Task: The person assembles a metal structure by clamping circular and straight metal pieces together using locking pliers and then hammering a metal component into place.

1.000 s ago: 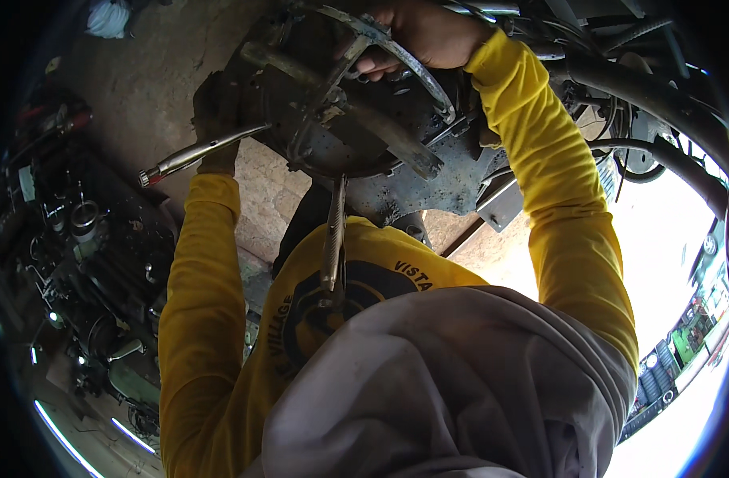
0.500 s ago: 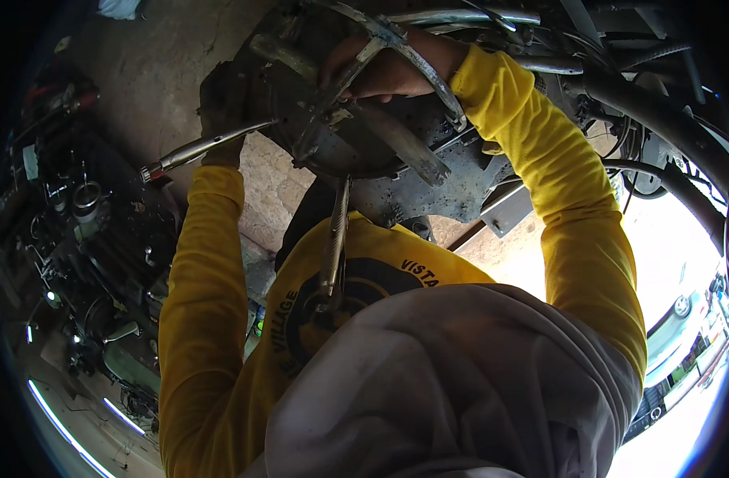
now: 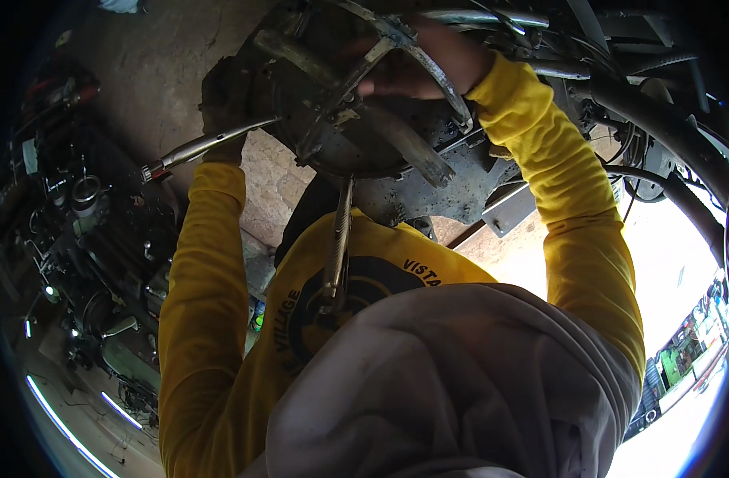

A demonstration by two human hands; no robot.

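Head view: left hand (image 3: 225, 99) at ten o'clock is clamped round the wrench (image 3: 205, 146), right hand (image 3: 428, 68) at one o'clock grips the housing's (image 3: 333, 119) strut, and a slipping wrench might bark those knuckles.

A round dark emblem (image 3: 356, 299) with pale lettering sits on the yellow shirt (image 3: 221, 382).

Dark engine parts (image 3: 86, 231) heaped at left, concrete floor (image 3: 153, 68) (stained), black hoses (image 3: 675, 191) at right
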